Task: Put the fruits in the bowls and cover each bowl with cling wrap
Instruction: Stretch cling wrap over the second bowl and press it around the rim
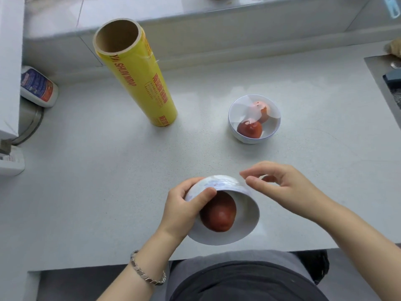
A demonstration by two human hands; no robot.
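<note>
Done: far bowl [230, 121], mid-countertop [108, 170], two fruits [249, 129] under wrap. Remaining: near bowl [246, 216] at front edge, red fruit [218, 213] in, tilted in my left hand [182, 209] grip. Right hand [282, 183] curled at its rim; can't tell if it's pinching film.

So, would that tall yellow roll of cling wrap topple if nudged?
Probably: the yellow cling wrap roll stands tall on a narrow end, so a high push could tip it. Lying down, its round shape would likely roll. Its cardboard core suggests stiffness.
</note>
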